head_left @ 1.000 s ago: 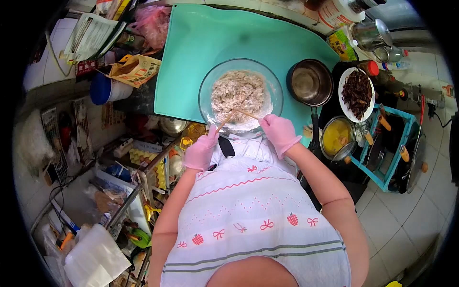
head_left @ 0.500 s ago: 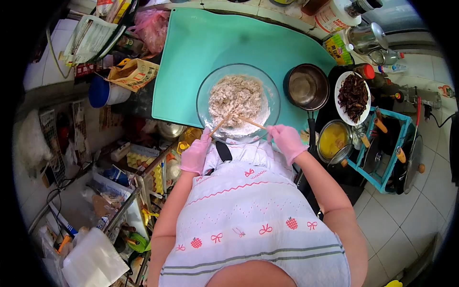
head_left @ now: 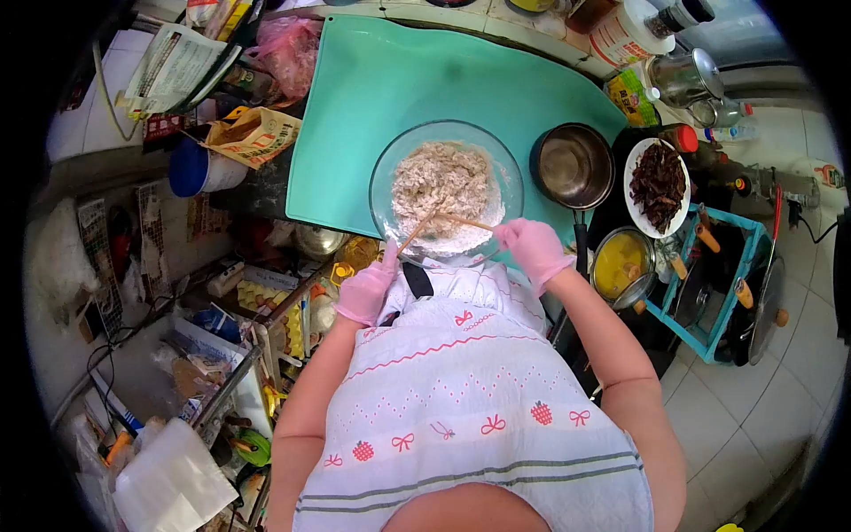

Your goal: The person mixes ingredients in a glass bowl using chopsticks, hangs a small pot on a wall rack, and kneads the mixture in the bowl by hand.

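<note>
Gripping a thin wooden stick (head_left: 415, 235) in pink-gloved left hand (head_left: 364, 292), matching stick (head_left: 467, 222) in pink-gloved right hand (head_left: 534, 252), tips in crumbly beige dough (head_left: 441, 182), inside round clear glass bowl (head_left: 380, 182), at teal rubbery mat's (head_left: 341, 133) near edge.

Large pale floor tiles (head_left: 753, 417) with thin dark joints spread at 4 o'clock. Between 2 and 3 o'clock, a white-tiled wall (head_left: 789, 133) rises behind the counter area. A narrow tiled ledge (head_left: 465, 19) runs along 12 o'clock, and a pale, bluish surface, possibly a window pane (head_left: 740, 27), shows at 2 o'clock. More whitish tiles (head_left: 102, 97) show at 10 o'clock. At 8 o'clock stands a crowded metal-framed rack (head_left: 232, 381), in duller light than the brighter right side.
</note>
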`<state>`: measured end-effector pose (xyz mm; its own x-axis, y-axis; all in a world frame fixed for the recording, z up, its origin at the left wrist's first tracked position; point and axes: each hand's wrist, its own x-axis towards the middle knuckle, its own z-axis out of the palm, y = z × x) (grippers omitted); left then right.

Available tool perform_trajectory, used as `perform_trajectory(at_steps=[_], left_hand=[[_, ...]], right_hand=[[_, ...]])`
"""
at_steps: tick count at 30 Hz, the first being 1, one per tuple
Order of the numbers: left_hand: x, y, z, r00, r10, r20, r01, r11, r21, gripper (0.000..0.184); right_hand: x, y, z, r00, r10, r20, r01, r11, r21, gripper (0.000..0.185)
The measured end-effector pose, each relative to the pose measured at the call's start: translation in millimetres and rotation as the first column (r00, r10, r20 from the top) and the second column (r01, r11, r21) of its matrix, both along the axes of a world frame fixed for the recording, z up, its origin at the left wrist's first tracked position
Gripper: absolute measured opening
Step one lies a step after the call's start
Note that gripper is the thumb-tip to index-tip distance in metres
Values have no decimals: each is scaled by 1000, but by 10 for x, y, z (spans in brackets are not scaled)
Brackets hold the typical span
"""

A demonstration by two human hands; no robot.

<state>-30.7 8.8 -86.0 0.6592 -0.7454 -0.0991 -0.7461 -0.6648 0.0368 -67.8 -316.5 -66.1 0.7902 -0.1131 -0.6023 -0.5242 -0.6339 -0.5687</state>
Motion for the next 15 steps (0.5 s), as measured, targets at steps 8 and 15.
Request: perform_trajectory(at_steps=[8, 15], left_hand=[[-3, 58, -102, 996, -1, 91, -5, 998, 65, 57], [70, -51, 20, 947, 276, -166, -286, 957, -44, 39]], right_hand=[[-10, -215, 267, 991, -126, -51, 124, 991, -42, 26], [-75, -205, 453, 992, -84, 97, 81, 996, 34, 29]])
